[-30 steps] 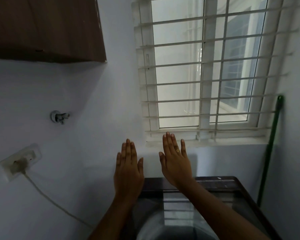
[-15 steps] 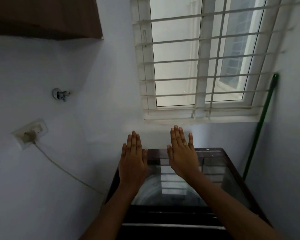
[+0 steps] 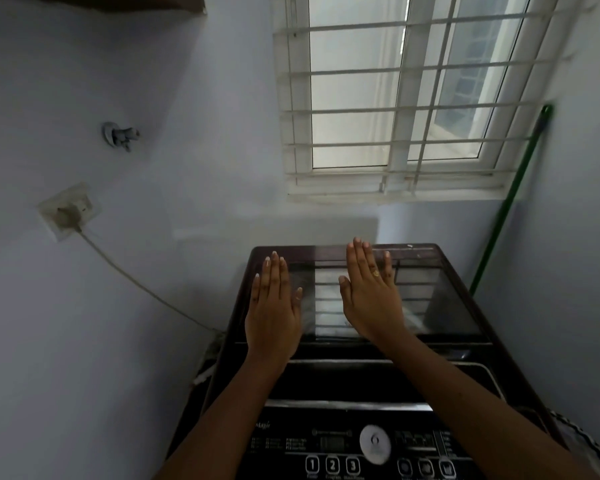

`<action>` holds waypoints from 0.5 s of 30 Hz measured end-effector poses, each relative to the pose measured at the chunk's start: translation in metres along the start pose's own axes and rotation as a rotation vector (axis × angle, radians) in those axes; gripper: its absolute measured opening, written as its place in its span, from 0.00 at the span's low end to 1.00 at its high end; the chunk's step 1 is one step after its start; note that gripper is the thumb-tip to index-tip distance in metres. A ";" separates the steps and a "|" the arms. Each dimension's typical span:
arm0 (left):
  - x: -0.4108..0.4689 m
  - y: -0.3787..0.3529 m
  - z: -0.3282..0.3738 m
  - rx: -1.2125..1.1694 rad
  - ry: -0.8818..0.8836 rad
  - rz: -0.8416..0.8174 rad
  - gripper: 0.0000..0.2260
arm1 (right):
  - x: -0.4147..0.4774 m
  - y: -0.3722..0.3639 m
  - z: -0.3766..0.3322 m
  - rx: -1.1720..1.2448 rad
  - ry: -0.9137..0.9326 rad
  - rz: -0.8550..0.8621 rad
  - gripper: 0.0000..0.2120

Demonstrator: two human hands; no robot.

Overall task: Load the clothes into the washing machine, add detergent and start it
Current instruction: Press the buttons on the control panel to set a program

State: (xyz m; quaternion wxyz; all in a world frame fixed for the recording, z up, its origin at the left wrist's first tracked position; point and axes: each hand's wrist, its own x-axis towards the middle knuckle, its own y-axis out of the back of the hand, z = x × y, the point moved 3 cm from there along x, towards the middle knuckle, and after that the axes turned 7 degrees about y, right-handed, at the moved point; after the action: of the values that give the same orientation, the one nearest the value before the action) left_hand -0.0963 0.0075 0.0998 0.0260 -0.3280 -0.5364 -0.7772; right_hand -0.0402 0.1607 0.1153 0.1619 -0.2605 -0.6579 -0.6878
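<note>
Leftmost, on the wall at the left of the frame, a tap (image 3: pixel 120 135) and a socket (image 3: pixel 68 211) are seen, and a cable (image 3: pixel 136 282) is led from the socket down towards the washing machine (image 3: pixel 520 368), which fills the lower middle of the frame.

Next, the left hand (image 3: pixel 272 317) is held flat, palm down, with fingers straight and pressed together, over the left part of the closed glass lid (image 3: pixel 437 299). Nothing is held in it. Whether the lid is touched cannot be told.

Just to its right, the right hand (image 3: pixel 371 299) is held the same way, flat and empty, and is reached slightly farther up the frame, with its fingertips near the lid's far edge.

The coming move is judged to turn on the lid's near edge. That edge runs across the frame, left to right, and lies below both palms, under the wrists. It would therefore have to be reached by drawing the hands back down the frame. The left hand is placed slightly nearer to it.

Lower in the frame, the control panel (image 3: pixel 343 441) with its dial (image 3: pixel 374 444) is crossed by both forearms. No clothes or detergent can be made out for certain. At the right, a green pole (image 3: pixel 506 209) is leaned against the wall.
</note>
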 end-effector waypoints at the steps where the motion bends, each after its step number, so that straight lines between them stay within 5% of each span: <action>1: -0.006 0.000 -0.001 0.001 0.001 -0.005 0.29 | -0.006 0.001 -0.003 -0.002 -0.003 -0.005 0.28; 15: -0.102 -0.001 -0.010 0.076 -0.017 -0.140 0.27 | -0.085 0.004 -0.030 0.013 -0.060 -0.076 0.28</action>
State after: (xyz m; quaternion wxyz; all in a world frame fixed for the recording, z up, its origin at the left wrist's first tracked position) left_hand -0.0218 -0.0326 0.0424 -0.0204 -0.2952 -0.5874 -0.7533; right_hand 0.0264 0.1203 0.0705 0.1175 -0.2546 -0.6763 -0.6811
